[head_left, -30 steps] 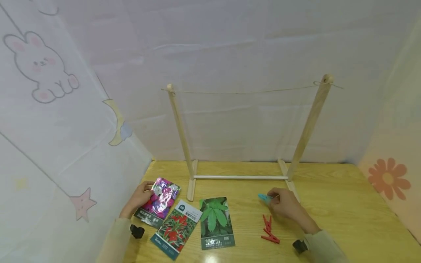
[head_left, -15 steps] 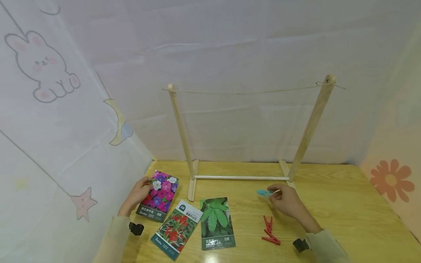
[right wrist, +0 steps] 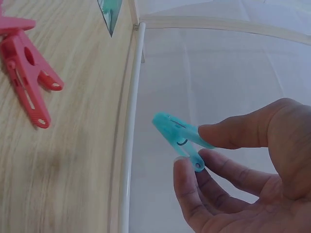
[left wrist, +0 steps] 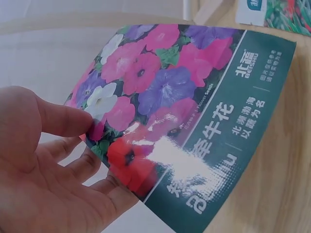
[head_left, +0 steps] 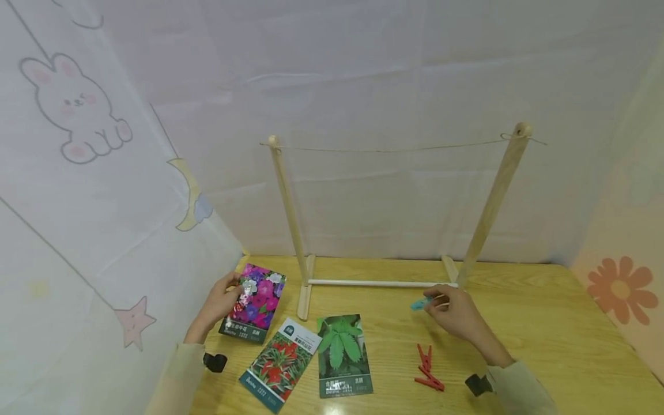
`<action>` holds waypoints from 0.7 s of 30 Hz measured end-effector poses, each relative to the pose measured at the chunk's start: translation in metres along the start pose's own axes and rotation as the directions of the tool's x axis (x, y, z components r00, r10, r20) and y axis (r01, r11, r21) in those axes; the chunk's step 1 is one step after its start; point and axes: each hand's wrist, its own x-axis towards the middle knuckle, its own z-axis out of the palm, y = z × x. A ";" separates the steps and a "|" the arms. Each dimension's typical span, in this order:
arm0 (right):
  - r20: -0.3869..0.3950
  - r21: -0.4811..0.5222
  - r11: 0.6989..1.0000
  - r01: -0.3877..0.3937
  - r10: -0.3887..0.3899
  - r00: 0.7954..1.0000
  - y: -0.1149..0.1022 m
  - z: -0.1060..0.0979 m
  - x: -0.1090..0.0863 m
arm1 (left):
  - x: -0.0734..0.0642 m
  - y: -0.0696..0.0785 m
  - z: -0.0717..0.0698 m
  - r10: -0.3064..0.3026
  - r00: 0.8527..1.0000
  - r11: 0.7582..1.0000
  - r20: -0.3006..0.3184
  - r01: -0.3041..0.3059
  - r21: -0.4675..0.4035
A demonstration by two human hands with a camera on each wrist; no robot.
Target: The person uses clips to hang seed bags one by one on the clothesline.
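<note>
My left hand (head_left: 220,302) pinches the left edge of a seed packet (head_left: 257,300) printed with pink, purple and white flowers. In the left wrist view the thumb lies on the packet's front (left wrist: 155,92), the other fingers behind it. My right hand (head_left: 453,311) holds a light blue clothespin (right wrist: 177,133) by its handle ends, between thumb and fingers; its jaws point away from the hand. Two more seed packets lie on the table, one with red flowers (head_left: 282,363) and one with green leaves (head_left: 340,349). Below the right hand lie red clothespins (head_left: 429,369).
A wooden stand with a left post (head_left: 288,207), a right post (head_left: 495,199) and a white crossbar (head_left: 378,283) stands at the back of the wooden table (head_left: 394,346). A thin string (head_left: 381,151) runs between the post tops. A printed curtain (head_left: 353,75) hangs behind.
The left hand has raised and drawn the flower packet slightly away from the red-flower one, tilting it more upright. The right hand, with the blue clothespin, has moved slightly up and forward.
</note>
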 end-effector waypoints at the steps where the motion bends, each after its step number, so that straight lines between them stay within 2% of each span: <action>1: 0.000 0.005 1.000 -0.001 0.001 1.000 0.000 0.000 0.001 | 0.000 0.001 0.000 0.010 1.000 1.000 -0.003 -0.010 -0.002; 6: -0.010 0.071 0.997 0.013 -0.013 1.000 -0.004 -0.004 0.004 | -0.001 0.007 -0.002 0.042 0.999 0.999 -0.012 -0.042 -0.013; 11: -0.031 0.145 0.988 0.048 -0.044 0.999 -0.009 -0.008 0.006 | -0.002 0.014 -0.002 0.034 0.999 0.999 -0.015 -0.035 -0.024; 21: -0.017 0.076 0.994 0.080 -0.079 0.997 -0.021 -0.013 0.012 | -0.007 0.029 -0.004 0.049 0.999 0.998 -0.016 -0.049 -0.044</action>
